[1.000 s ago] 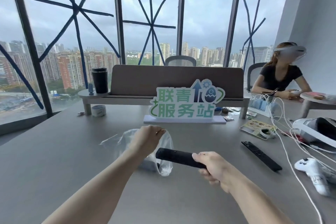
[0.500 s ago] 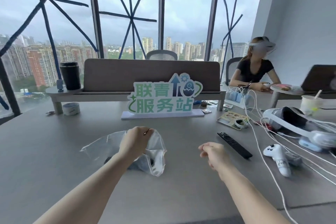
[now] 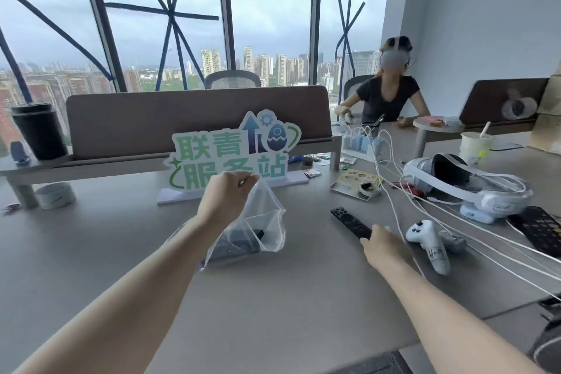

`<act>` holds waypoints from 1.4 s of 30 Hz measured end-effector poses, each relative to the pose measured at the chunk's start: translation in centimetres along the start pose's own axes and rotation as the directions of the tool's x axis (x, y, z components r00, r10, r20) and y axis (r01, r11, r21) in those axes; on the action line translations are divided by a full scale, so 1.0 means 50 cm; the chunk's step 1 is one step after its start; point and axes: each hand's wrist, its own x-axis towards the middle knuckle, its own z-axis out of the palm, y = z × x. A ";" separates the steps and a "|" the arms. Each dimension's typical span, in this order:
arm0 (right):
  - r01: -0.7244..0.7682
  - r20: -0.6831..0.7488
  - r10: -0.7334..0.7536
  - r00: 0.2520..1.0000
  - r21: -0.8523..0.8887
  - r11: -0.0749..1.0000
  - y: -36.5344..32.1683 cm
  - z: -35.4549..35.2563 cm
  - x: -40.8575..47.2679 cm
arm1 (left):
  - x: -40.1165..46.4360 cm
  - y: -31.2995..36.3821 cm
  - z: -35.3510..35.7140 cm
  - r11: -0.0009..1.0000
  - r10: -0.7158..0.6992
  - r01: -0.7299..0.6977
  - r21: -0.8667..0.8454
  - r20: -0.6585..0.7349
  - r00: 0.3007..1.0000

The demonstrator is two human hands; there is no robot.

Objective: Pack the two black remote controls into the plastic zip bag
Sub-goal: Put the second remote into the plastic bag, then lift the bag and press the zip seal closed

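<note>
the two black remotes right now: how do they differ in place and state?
1. The first remote lies inside the zip bag; the second remote lies bare on the table.
2. The first is blurred by the plastic; the second shows its buttons plainly.
3. The left hand pinches the bag's top, not the first remote itself; the right hand covers the second's near end, grip unclear.
Both are slim, black, and lie flat.

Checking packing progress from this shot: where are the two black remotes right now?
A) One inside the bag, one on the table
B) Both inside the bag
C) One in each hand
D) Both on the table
A: one remote shows through the plastic zip bag held up by the left hand; the second remote lies on the table at the right hand.
</note>
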 end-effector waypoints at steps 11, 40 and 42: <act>-0.152 0.404 -0.356 0.843 0.813 0.562 0.009 -0.134 -0.113 | -0.066 0.023 0.079 0.990 -0.133 0.124 0.060 0.179 0.975; 0.349 -0.130 -0.334 0.934 0.545 0.762 -0.242 -0.023 -0.173 | -0.159 -0.065 -0.072 0.911 -0.293 0.128 0.393 0.393 0.872; 0.355 -0.183 -0.308 0.933 0.598 0.719 -0.260 -0.057 -0.180 | -0.144 -0.069 -0.113 0.911 -0.333 0.244 0.332 0.246 0.910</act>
